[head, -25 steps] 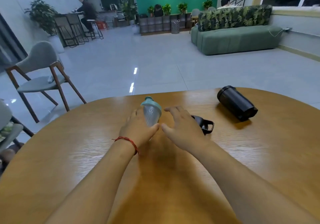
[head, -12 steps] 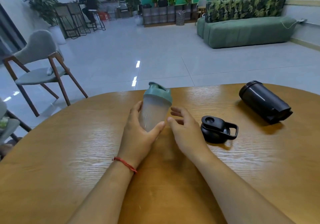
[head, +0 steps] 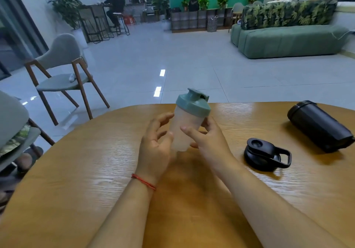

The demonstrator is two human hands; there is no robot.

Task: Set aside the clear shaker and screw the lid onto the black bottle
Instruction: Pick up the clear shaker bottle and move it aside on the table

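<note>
The clear shaker (head: 187, 126), frosted with a green lid, is held nearly upright over the middle of the round wooden table (head: 92, 171). My right hand (head: 208, 142) grips its lower body, thumb in front and fingers behind. My left hand (head: 155, 146) is beside the shaker on its left with fingers spread; only the thumb seems to touch it. The black lid (head: 263, 154), with a loop handle, lies flat on the table to the right of my right hand. Further right, the black bottle (head: 320, 125) lies on its side near the table's edge.
A grey chair with wooden legs (head: 63, 75) stands past the table's left side, and another chair (head: 13, 124) sits close at the far left. A green sofa (head: 288, 40) is across the tiled floor. People sit in the background.
My right hand has closed around the shaker while my left hand's fingers have spread off it. The shaker now sits higher in view and more upright.
</note>
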